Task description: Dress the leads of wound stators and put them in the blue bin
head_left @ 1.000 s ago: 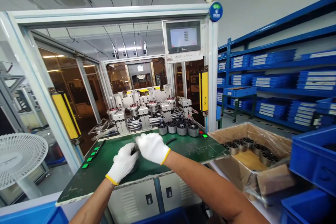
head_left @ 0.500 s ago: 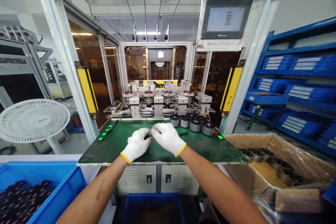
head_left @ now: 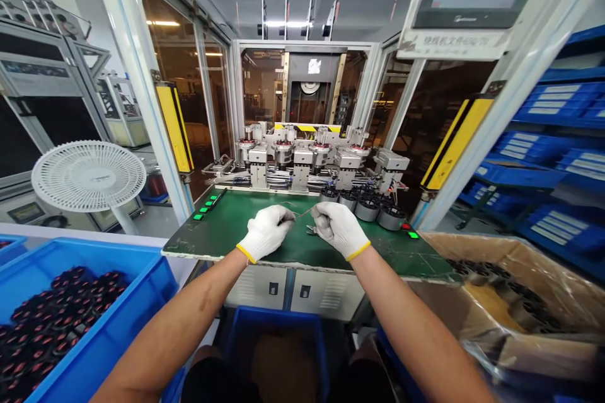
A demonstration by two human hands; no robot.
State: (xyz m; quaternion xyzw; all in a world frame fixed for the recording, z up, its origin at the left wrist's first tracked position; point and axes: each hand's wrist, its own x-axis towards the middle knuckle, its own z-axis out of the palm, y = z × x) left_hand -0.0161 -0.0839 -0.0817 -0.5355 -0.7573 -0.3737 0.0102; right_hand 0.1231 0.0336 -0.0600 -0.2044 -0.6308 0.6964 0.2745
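Note:
Both of my hands wear white gloves with yellow cuffs and hover over the green work surface (head_left: 227,227) of a winding machine. My left hand (head_left: 265,231) is closed in a pinch on a thin wire (head_left: 302,213). My right hand (head_left: 338,228) is closed too, gripping the other end of that wire together with a small tool whose tip shows at its left edge. The wire stretches between the two hands. Just behind my right hand stands a row of several round black stator cores (head_left: 375,209).
The machine's winding heads (head_left: 312,157) sit behind the table, inside a frame with yellow light curtains (head_left: 174,126). A blue bin of wound parts (head_left: 61,321) is at the left, a white fan (head_left: 89,176) behind it, a cardboard box of cores (head_left: 510,289) at the right, blue shelving beyond.
My hands, touching a second ago, have drawn apart with the wire pulled out between them. The view has swung left and down, bringing the blue bin into sight.

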